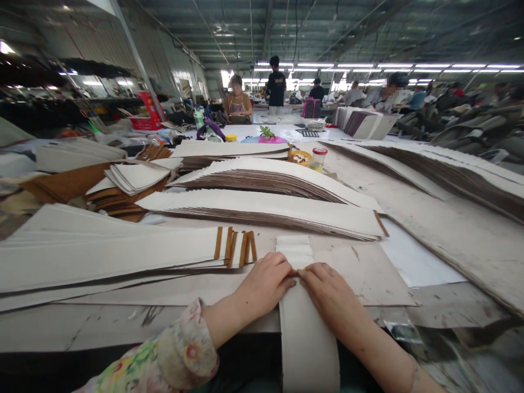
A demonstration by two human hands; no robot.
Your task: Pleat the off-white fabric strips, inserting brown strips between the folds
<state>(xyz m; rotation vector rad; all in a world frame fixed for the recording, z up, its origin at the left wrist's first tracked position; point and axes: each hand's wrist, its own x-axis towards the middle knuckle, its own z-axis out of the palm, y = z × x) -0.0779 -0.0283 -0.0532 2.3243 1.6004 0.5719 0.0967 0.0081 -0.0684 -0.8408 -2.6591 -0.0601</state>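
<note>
A long white strip [308, 338] runs from the table's near edge away from me, with a small stack of white strip ends [293, 248] just beyond my fingers. My left hand [266, 284] lies flat on the strip's left side, fingers stretched and pressing down. My right hand [327, 292] lies flat on its right side, fingertips meeting the left hand's. Neither hand grips anything. A fanned pile of long white strips with brown ends [233, 248] lies just left of my left hand.
More fanned stacks of white and brown strips [266, 210] cover the table ahead and to the right [450, 169]. A jar [318, 158] and a small bowl [302, 157] stand farther back. Several people work at tables in the distance.
</note>
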